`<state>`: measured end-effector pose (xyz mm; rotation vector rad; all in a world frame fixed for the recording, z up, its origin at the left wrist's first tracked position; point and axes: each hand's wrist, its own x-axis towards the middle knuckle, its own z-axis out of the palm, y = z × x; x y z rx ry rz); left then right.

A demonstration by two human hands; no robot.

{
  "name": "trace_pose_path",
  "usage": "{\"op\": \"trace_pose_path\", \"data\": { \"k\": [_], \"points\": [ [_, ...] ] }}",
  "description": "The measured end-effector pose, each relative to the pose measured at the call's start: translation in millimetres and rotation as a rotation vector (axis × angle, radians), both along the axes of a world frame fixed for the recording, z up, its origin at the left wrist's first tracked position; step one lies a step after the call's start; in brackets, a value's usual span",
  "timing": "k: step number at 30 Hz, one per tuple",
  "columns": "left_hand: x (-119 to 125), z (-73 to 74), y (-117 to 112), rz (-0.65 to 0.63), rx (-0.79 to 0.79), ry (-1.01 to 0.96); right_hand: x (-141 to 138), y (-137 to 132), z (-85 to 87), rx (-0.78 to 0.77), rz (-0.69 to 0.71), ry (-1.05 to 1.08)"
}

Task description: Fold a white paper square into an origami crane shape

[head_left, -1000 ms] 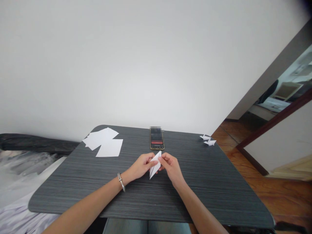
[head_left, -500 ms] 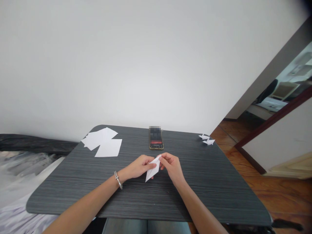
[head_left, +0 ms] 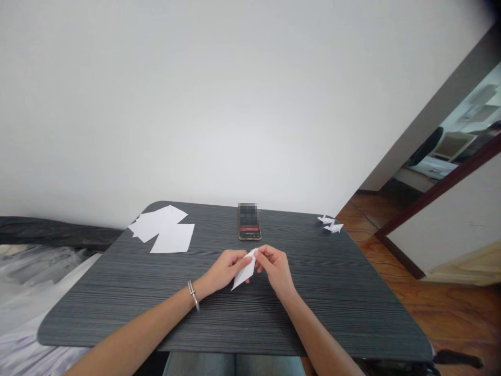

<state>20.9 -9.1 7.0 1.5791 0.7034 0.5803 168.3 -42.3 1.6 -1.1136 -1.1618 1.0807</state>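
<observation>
Both hands meet over the middle of a dark wood-grain table (head_left: 117,303). My left hand (head_left: 225,270), with a metal bracelet on its wrist, and my right hand (head_left: 276,267) each pinch a folded white paper piece (head_left: 242,273), a long pointed shape whose tip angles down to the left. The fingers of both hands are closed on its upper end. A phone (head_left: 249,225) lies on the table just beyond the hands.
Several loose white paper sheets (head_left: 164,232) lie at the table's back left. Two small folded paper figures (head_left: 331,224) sit at the back right corner. A white wall stands behind the table; wooden floor and a doorway are on the right, bedding on the left.
The folded paper has tilted from nearly upright to slanting down-left, and the hands have shifted slightly with it. The view has drifted a little.
</observation>
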Motion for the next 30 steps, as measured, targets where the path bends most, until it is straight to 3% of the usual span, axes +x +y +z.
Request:
{"op": "trace_pose_path", "data": {
  "k": [30],
  "points": [
    [0.3, 10.1, -3.3, -0.009, -0.021, 0.011, -3.8, -2.8, -0.1, 0.069, -0.023, -0.076]
  ]
}}
